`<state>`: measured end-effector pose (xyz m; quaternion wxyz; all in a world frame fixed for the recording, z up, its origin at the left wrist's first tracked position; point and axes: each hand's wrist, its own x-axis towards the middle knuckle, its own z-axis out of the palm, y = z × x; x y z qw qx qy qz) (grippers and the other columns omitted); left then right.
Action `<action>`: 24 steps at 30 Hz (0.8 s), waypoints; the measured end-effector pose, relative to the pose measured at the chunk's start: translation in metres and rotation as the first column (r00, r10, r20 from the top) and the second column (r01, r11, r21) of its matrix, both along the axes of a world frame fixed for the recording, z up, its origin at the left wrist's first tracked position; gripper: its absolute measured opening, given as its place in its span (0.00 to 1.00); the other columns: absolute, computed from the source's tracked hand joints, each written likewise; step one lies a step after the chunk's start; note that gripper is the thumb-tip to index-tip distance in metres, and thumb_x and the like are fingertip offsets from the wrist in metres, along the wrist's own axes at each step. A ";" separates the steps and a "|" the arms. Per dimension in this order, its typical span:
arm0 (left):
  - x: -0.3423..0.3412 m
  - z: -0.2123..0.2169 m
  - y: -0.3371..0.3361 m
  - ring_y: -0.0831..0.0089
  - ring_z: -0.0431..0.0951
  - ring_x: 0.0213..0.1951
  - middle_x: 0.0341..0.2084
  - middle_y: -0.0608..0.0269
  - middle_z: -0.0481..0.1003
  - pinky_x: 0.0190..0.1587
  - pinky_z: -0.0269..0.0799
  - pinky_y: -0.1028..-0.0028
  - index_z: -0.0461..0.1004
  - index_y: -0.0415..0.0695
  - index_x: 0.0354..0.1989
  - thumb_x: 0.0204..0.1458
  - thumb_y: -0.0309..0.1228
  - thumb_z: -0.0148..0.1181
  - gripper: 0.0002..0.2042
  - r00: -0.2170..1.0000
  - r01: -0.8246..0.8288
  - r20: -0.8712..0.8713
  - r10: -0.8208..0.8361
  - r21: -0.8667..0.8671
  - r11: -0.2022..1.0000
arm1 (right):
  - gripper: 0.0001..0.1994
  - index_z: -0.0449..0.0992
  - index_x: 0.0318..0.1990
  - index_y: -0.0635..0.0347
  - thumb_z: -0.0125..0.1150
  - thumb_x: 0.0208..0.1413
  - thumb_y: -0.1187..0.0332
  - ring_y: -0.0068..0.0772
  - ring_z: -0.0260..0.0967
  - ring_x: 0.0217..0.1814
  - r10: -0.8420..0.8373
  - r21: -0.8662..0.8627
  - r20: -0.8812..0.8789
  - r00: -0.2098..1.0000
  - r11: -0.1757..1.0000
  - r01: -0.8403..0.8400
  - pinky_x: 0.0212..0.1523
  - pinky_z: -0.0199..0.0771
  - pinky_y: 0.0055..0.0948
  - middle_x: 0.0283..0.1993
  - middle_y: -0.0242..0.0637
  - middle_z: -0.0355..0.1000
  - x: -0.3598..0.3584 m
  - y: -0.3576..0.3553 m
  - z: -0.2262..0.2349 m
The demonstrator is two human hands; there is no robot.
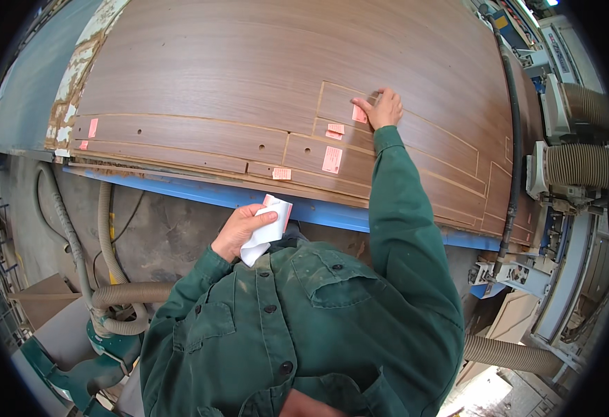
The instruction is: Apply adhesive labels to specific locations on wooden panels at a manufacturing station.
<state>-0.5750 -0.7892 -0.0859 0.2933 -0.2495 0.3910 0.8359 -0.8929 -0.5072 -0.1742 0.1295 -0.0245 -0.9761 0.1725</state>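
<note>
My left hand (240, 231) is closed round a folded strip of labels (268, 229), white-backed with a pink edge showing, in front of my chest. My right hand (384, 109) reaches over the brown wood-grain panel (249, 69), thumb spread away from the fingers. Under its thumb a pink label (359, 114) lies on a cut-out rectangular piece; the hand partly covers that area. Nearer to me are a small pink label (334, 130) with a lifted-looking edge, a larger pink label (331, 159) and another label (281, 174) close to the panel's front edge.
Grooves divide the panel into long strips and rectangles, with a few round holes. More pink labels (93, 128) sit at its left end. A blue rail (214, 199) runs below the front edge. Ribbed hoses (131, 295) and machine parts flank me; a black hose (512, 139) crosses the right side.
</note>
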 end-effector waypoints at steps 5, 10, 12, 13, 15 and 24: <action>0.001 0.007 -0.003 0.80 0.77 0.27 0.28 0.65 0.78 0.30 0.73 0.79 0.77 0.40 0.37 0.52 0.31 0.64 0.08 0.998 -0.044 -0.053 0.041 -0.061 0.997 | 0.39 0.70 0.48 0.55 0.72 0.31 0.38 0.48 0.61 0.55 -0.057 0.069 -0.063 0.996 0.996 0.061 0.54 0.58 0.47 0.50 0.44 0.65 0.037 0.003 0.003; -0.001 0.030 -0.003 0.81 0.75 0.27 0.27 0.68 0.77 0.30 0.70 0.80 0.76 0.40 0.34 0.51 0.32 0.64 0.08 0.983 0.064 -0.148 -0.104 -0.258 0.964 | 0.35 0.71 0.47 0.55 0.71 0.36 0.40 0.45 0.62 0.56 0.128 0.180 0.049 0.991 0.974 -0.135 0.54 0.61 0.44 0.50 0.43 0.67 0.061 -0.008 0.056; -0.006 0.040 0.002 0.82 0.75 0.29 0.28 0.68 0.77 0.33 0.69 0.80 0.77 0.39 0.36 0.50 0.31 0.65 0.10 0.965 0.097 -0.208 -0.157 -0.273 0.957 | 0.29 0.72 0.49 0.57 0.64 0.49 0.44 0.36 0.64 0.57 0.651 -0.601 0.238 0.721 0.682 -0.418 0.57 0.63 0.36 0.49 0.41 0.69 0.093 -0.037 0.076; -0.009 0.044 0.006 0.82 0.75 0.30 0.28 0.68 0.78 0.34 0.69 0.80 0.77 0.39 0.36 0.49 0.31 0.66 0.10 0.956 0.112 -0.236 -0.175 -0.261 0.959 | 0.26 0.71 0.52 0.59 0.61 0.54 0.49 0.32 0.64 0.57 0.841 -0.808 0.154 0.518 0.409 -0.424 0.58 0.62 0.32 0.51 0.38 0.70 0.118 -0.053 0.080; -0.016 0.050 0.011 0.83 0.75 0.30 0.29 0.69 0.78 0.34 0.70 0.80 0.77 0.39 0.37 0.49 0.31 0.66 0.10 0.941 0.125 -0.274 -0.199 -0.266 0.956 | 0.21 0.69 0.55 0.62 0.56 0.60 0.57 0.27 0.63 0.58 0.980 -0.988 0.022 0.196 0.051 -0.148 0.60 0.60 0.28 0.53 0.34 0.69 0.167 -0.075 0.083; -0.010 0.048 -0.002 0.83 0.73 0.26 0.25 0.69 0.77 0.31 0.68 0.82 0.79 0.38 0.33 0.45 0.31 0.70 0.10 0.878 0.004 -0.339 -0.338 -0.701 0.713 | 0.08 0.77 0.36 0.65 0.68 0.50 0.71 0.14 0.70 0.30 0.928 -0.948 0.311 0.203 0.320 -0.008 0.31 0.70 0.16 0.30 0.27 0.75 0.178 0.053 0.089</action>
